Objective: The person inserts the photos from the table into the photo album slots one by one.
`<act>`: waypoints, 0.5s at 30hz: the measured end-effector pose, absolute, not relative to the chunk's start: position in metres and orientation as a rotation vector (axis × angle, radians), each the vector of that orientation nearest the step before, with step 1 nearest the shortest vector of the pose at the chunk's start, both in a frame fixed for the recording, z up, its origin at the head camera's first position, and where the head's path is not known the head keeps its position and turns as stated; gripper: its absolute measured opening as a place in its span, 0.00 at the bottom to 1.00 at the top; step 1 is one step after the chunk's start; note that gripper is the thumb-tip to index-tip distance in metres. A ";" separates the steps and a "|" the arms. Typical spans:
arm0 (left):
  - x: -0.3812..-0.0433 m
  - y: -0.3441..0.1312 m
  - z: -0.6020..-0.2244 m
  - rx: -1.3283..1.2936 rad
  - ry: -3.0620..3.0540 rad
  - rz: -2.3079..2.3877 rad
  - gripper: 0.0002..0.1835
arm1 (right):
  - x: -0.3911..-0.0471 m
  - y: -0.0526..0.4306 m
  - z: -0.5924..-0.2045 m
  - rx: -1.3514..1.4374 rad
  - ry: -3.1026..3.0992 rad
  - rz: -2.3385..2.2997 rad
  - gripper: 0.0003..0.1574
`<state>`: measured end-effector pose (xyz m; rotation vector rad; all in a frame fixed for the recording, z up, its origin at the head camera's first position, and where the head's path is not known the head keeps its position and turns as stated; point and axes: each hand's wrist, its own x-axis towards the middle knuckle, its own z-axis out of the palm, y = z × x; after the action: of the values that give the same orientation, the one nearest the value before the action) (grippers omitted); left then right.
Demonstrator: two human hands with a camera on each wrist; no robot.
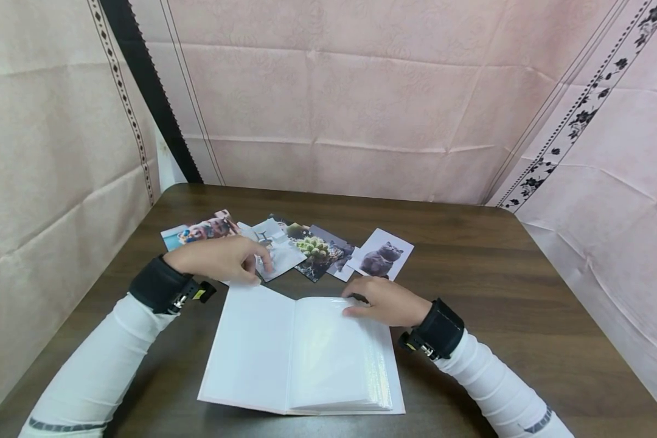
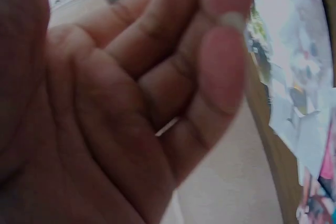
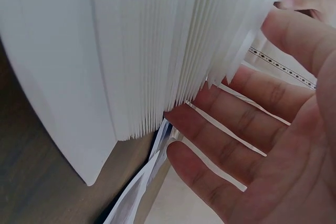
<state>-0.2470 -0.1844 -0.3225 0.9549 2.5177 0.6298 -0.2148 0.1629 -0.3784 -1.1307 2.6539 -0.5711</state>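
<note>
A white photo album lies spread on the table, its right side a stack of clear plastic pocket pages. My left hand is at the top of the left cover, thumb on its edge and fingers curled; the left wrist view shows mostly the palm. At the album's top right, my right hand grips the page stack, thumb over the top sheet and fingers behind the fanned page edges. Just beyond the left fingers is a pale photo. A grey cat photo lies beyond the right hand.
Behind the album, several photos overlap in a row, among them a succulent photo and a colourful one at far left. The brown wooden table extends to both sides. Pale patterned cloth hangs behind it.
</note>
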 end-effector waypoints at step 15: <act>-0.261 -0.176 -0.356 0.799 2.383 0.490 0.18 | -0.219 0.165 -0.382 -1.135 2.661 -0.580 0.25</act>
<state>-0.2614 -0.1759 -0.3557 0.7986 2.3829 0.4903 -0.2193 0.1654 -0.3821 -1.1351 2.6610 -0.5797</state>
